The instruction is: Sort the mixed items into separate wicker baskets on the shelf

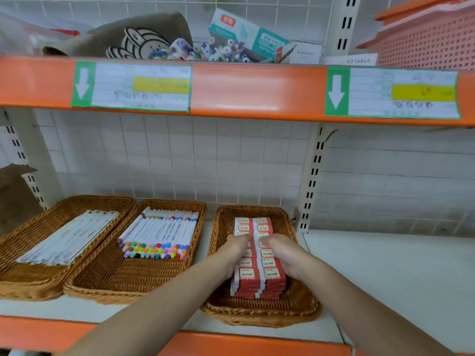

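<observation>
Three wicker baskets sit along the lower shelf (385, 278). The left basket (38, 253) and the middle basket (115, 278) touch along their rims; the right basket (257, 312) stands a little apart, its front rim near the orange shelf lip. Bare white shelf opens out at lower right of the frame – the widest free room. The upper shelf edge (231, 88) hangs overhead.

In the right basket the stacked red-and-white eraser boxes (259, 278) fill two rows. The left hand (235, 253) and the right hand (285, 255) flank the stack – fingers curled over its top, clasping it from both sides

White pens lie in the left basket, coloured-cap markers (159, 237) in the middle
</observation>
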The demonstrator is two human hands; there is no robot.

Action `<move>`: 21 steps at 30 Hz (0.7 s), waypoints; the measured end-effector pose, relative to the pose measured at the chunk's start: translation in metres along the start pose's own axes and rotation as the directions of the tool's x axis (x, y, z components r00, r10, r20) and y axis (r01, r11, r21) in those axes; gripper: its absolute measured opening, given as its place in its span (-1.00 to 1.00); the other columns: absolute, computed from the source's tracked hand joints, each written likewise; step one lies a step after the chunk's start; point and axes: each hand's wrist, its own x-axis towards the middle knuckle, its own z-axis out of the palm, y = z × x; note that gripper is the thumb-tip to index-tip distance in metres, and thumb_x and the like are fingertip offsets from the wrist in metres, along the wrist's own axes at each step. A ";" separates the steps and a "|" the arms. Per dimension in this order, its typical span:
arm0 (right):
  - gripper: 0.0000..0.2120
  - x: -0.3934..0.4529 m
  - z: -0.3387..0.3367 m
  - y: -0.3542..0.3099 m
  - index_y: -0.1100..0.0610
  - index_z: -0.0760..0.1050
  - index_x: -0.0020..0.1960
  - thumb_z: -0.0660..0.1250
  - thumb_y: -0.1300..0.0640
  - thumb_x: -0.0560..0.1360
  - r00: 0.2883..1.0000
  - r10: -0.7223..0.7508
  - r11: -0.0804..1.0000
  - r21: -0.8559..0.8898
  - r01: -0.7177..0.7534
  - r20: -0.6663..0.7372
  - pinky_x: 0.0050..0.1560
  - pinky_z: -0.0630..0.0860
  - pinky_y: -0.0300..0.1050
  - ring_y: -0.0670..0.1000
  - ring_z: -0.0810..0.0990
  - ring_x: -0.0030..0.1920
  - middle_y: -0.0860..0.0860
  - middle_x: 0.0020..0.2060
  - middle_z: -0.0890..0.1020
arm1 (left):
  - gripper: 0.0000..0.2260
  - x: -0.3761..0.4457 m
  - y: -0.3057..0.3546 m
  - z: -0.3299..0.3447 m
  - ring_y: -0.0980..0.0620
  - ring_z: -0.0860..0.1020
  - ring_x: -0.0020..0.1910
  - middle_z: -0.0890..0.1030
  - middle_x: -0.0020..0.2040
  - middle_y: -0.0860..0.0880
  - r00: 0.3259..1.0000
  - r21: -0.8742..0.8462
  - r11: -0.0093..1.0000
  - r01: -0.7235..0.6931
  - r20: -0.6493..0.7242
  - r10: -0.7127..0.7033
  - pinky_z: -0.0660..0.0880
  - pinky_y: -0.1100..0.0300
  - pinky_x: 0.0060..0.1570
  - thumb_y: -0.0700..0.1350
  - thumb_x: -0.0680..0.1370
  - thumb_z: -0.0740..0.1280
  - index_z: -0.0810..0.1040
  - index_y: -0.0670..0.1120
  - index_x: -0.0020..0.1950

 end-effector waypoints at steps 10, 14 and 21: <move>-0.81 -0.020 0.003 0.016 0.14 0.54 0.12 0.17 0.15 0.63 0.998 0.068 0.995 0.077 -0.068 -0.004 0.20 0.54 0.08 0.12 0.67 0.01 0.13 -0.05 0.70 | -0.76 -0.023 -0.013 -0.003 -0.06 0.65 -0.12 0.68 -0.03 -0.16 0.998 -0.077 0.997 0.031 0.049 -0.027 0.56 0.13 -0.20 -0.07 0.64 0.19 0.52 -0.14 0.23; -0.85 -0.035 -0.001 0.021 0.08 0.52 -0.02 0.18 0.17 0.63 0.997 0.072 0.989 0.125 -0.076 0.036 0.07 0.55 -0.06 0.05 0.66 -0.01 0.07 -0.09 0.69 | -0.84 -0.037 -0.016 -0.013 -0.06 0.63 -0.04 0.66 0.03 -0.14 0.995 -0.113 0.991 0.065 0.079 -0.056 0.55 0.11 -0.13 -0.10 0.65 0.18 0.54 -0.09 0.02; -0.79 -0.038 0.008 0.019 0.15 0.49 0.21 0.18 0.17 0.63 0.998 0.070 0.991 0.112 -0.070 0.012 0.07 0.57 -0.03 0.09 0.65 0.02 0.13 0.01 0.68 | -0.83 -0.041 -0.018 -0.009 -0.05 0.62 0.05 0.66 0.08 -0.13 0.994 0.028 0.998 0.060 0.089 -0.062 0.54 0.05 0.08 -0.09 0.62 0.23 0.53 -0.08 0.16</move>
